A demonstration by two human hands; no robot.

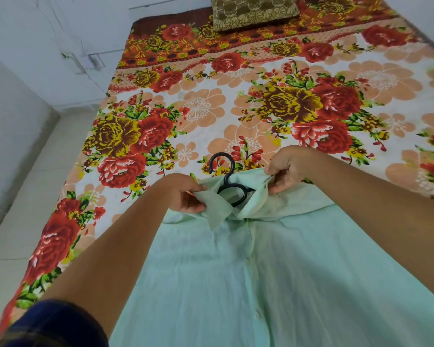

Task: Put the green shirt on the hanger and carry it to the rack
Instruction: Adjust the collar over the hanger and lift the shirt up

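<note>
A pale green shirt point(261, 271) lies front up on the bed, buttoned down the middle, collar at the far end. A black hanger point(226, 175) sits inside the neck opening, its hook sticking out past the collar onto the bedsheet; its arms are hidden under the fabric. My left hand point(183, 194) pinches the left collar flap. My right hand point(286, 169) grips the right side of the collar. Both hands hold the collar on either side of the hanger's neck.
The bed is covered by a floral sheet point(211, 108) in red, orange and white. A brown patterned pillow point(251, 11) lies at the far end. White tiled floor point(23, 196) and a white wall run along the left. No rack is in view.
</note>
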